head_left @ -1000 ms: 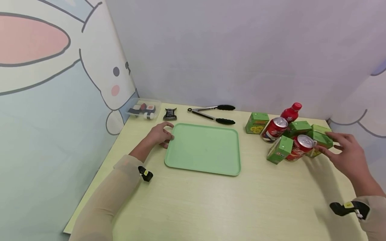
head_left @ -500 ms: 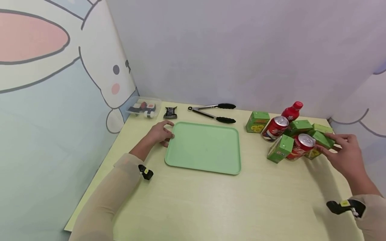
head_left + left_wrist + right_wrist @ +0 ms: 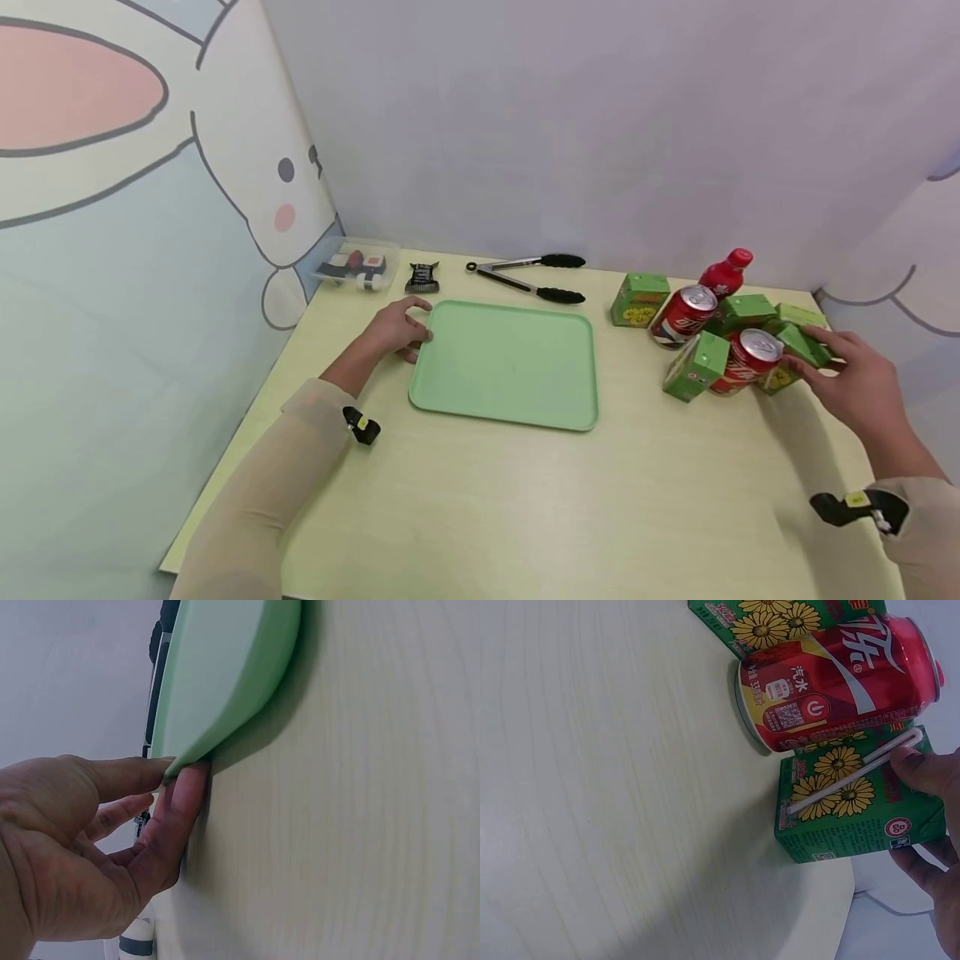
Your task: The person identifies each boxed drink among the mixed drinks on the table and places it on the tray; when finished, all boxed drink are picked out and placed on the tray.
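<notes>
A light green tray (image 3: 506, 367) lies on the table. My left hand (image 3: 396, 329) pinches its left rim, thumb above and fingers beneath, as the left wrist view shows at the tray's edge (image 3: 225, 712). At the right, my right hand (image 3: 855, 379) grips a green drink carton (image 3: 832, 799) printed with yellow flowers and carrying a white straw (image 3: 855, 776). The thumb presses the straw side, with fingers round the far side. Right beside that carton stands a red soda can (image 3: 756, 354). Another red can (image 3: 684, 317), a red bottle (image 3: 726, 273) and several green cartons (image 3: 697, 367) crowd around.
Metal tongs (image 3: 525, 277) with black tips lie behind the tray. A black wrapped snack (image 3: 422, 277) and a clear plastic box (image 3: 356, 265) with sushi-like pieces sit at the back left. A wall runs along the table's (image 3: 525, 508) back and left sides.
The carton in my right hand has tilted slightly, and that hand has shifted a little. My left hand stays at the tray's rim. The head view has moved slightly.
</notes>
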Available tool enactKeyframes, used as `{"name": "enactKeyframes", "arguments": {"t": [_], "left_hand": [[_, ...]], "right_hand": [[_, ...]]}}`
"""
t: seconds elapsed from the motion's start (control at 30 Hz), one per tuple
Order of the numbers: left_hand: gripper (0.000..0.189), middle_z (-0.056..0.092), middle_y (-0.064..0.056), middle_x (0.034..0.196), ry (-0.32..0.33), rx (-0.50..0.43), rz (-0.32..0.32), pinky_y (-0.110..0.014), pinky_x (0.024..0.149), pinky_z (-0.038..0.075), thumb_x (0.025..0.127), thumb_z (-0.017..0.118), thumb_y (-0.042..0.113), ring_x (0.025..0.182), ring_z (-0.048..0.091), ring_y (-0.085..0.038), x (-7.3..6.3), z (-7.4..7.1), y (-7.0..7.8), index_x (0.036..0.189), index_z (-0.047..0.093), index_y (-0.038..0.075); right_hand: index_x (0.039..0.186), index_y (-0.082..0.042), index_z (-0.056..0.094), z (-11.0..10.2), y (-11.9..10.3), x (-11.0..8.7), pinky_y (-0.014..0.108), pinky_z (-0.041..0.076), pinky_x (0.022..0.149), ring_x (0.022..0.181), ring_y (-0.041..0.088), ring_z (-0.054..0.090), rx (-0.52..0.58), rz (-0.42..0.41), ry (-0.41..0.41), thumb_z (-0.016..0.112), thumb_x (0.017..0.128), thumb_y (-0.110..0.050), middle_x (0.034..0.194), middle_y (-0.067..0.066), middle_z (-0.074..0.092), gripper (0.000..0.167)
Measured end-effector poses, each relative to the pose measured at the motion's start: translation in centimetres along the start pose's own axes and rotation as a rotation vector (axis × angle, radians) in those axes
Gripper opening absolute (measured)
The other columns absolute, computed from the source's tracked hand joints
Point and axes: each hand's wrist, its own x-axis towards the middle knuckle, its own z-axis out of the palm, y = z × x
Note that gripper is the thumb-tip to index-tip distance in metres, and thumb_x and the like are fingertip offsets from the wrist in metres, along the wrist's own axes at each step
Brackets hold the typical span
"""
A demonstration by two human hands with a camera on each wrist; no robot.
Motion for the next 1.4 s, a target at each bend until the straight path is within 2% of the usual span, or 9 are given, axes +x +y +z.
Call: {"name": "enactKeyframes", "arguments": {"t": [0.3, 0.4, 0.47, 0.53, 0.67, 0.87, 1.03, 1.23, 1.4], "left_hand": [[0.062, 0.070, -0.022, 0.129, 0.005, 0.012, -0.008, -0.039, 0.071, 0.073, 0.105, 0.076, 0.009, 0.081, 0.079, -0.022, 0.2, -0.3, -0.2, 0.160, 0.051, 0.020], [0.062, 0.071, -0.022, 0.129, 0.008, 0.019, -0.010, -0.039, 0.071, 0.073, 0.105, 0.076, 0.009, 0.082, 0.079, -0.022, 0.3, -0.3, -0.2, 0.160, 0.051, 0.021], [0.062, 0.071, -0.022, 0.129, 0.008, 0.020, -0.012, -0.039, 0.071, 0.073, 0.105, 0.076, 0.009, 0.082, 0.079, -0.022, 0.4, -0.3, -0.2, 0.160, 0.051, 0.021], [0.062, 0.070, -0.022, 0.129, 0.006, 0.020, -0.012, -0.039, 0.071, 0.073, 0.104, 0.076, 0.009, 0.082, 0.079, -0.022, 0.5, -0.3, -0.2, 0.160, 0.051, 0.021], [0.062, 0.071, -0.021, 0.128, 0.004, 0.017, -0.010, -0.039, 0.071, 0.073, 0.104, 0.076, 0.009, 0.083, 0.079, -0.022, 0.6, -0.3, -0.2, 0.160, 0.051, 0.021], [0.062, 0.071, -0.021, 0.129, -0.006, 0.005, -0.003, -0.040, 0.072, 0.073, 0.105, 0.076, 0.009, 0.084, 0.079, -0.022, 0.6, -0.1, -0.4, 0.160, 0.051, 0.021], [0.062, 0.070, -0.021, 0.129, -0.005, 0.012, -0.002, -0.039, 0.071, 0.073, 0.105, 0.076, 0.010, 0.083, 0.079, -0.022, 0.6, -0.1, -0.3, 0.160, 0.051, 0.022], [0.063, 0.070, -0.021, 0.129, -0.003, 0.010, -0.012, -0.040, 0.072, 0.073, 0.104, 0.077, 0.010, 0.081, 0.079, -0.022, 0.6, -0.1, -0.2, 0.161, 0.051, 0.021], [0.063, 0.071, -0.021, 0.129, -0.007, 0.014, -0.012, -0.040, 0.071, 0.073, 0.104, 0.077, 0.010, 0.081, 0.079, -0.021, 0.6, -0.2, -0.3, 0.161, 0.051, 0.021]], "right_hand": [[0.149, 0.010, 0.060, -0.7, 0.1, 0.0, -0.012, 0.025, 0.066, 0.110, 0.063, 0.059, 0.011, -0.020, 0.030, 0.079, 0.098, 0.002, 0.136, 0.040, 0.055, 0.056], [0.149, 0.009, 0.061, -1.4, -0.1, 0.1, -0.011, 0.026, 0.067, 0.104, 0.050, 0.062, 0.006, -0.025, 0.056, 0.080, 0.100, -0.005, 0.135, 0.040, 0.057, 0.054], [0.148, 0.008, 0.063, -1.9, -0.2, 0.2, -0.011, 0.026, 0.068, 0.097, 0.022, 0.063, 0.005, -0.023, 0.075, 0.081, 0.100, -0.009, 0.133, 0.039, 0.058, 0.054], [0.147, 0.008, 0.064, -2.4, -0.6, 0.2, -0.010, 0.026, 0.068, 0.094, 0.010, 0.056, -0.004, -0.024, 0.086, 0.081, 0.101, -0.010, 0.131, 0.038, 0.058, 0.053], [0.148, 0.008, 0.063, -3.6, -1.6, 0.6, -0.008, 0.024, 0.069, 0.096, 0.017, 0.051, -0.008, -0.026, 0.095, 0.079, 0.102, -0.009, 0.130, 0.037, 0.056, 0.051], [0.147, 0.010, 0.063, -4.9, -3.3, 1.3, -0.006, 0.019, 0.077, 0.097, 0.016, 0.049, -0.018, -0.071, 0.136, 0.077, 0.102, -0.002, 0.129, 0.037, 0.055, 0.048], [0.152, 0.009, 0.057, -6.0, -4.9, 1.7, 0.003, 0.019, 0.076, 0.109, 0.057, 0.051, -0.037, -0.045, 0.124, 0.071, 0.109, -0.013, 0.139, 0.040, 0.049, 0.050], [0.154, 0.008, 0.056, -7.2, -7.2, 2.4, 0.002, 0.013, 0.080, 0.117, 0.059, 0.048, -0.026, -0.055, 0.133, 0.069, 0.110, -0.015, 0.143, 0.039, 0.047, 0.051], [0.153, 0.005, 0.059, -7.6, -8.9, 3.2, 0.006, 0.018, 0.077, 0.110, 0.050, 0.048, -0.020, -0.120, 0.170, 0.074, 0.105, -0.007, 0.140, 0.036, 0.052, 0.052]]}}
